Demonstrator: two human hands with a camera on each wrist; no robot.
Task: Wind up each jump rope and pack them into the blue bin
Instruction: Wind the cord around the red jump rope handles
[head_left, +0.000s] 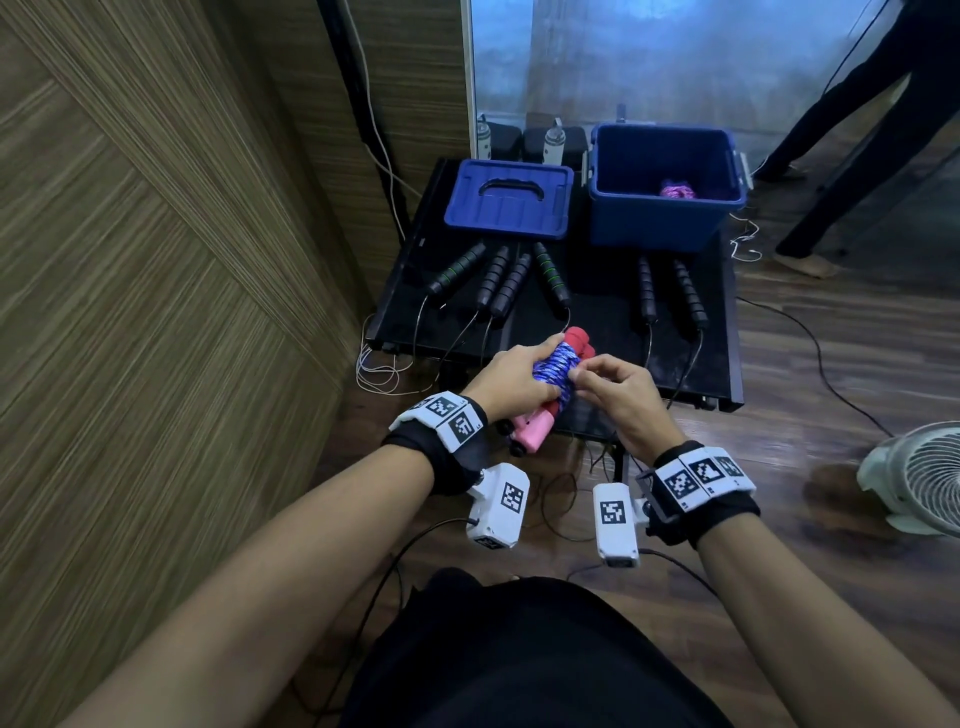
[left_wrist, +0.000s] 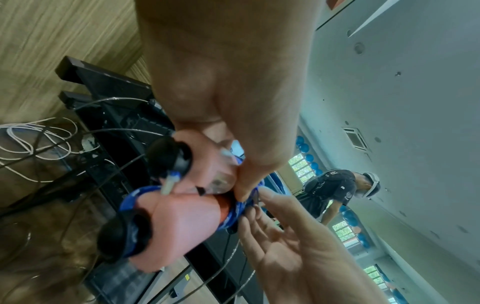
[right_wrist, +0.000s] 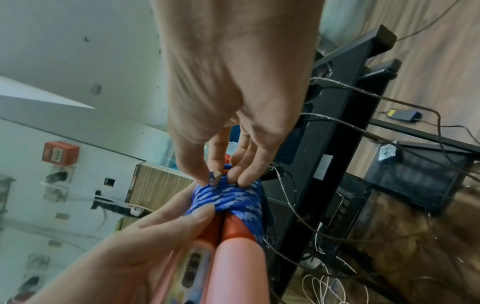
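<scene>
I hold a jump rope with two pink handles side by side and blue patterned cord wound around them, above the table's front edge. My left hand grips the handles and the wrapped cord. My right hand pinches the cord's end at the wrap. The pink handles have black end caps. The open blue bin stands at the back right of the black table with a wound pink and purple rope inside.
The blue lid lies at the back left of the table. Several black-handled ropes lie in front of it, two more handles lie before the bin, their cords hanging off the front. A white fan stands at right; a person's legs are beyond.
</scene>
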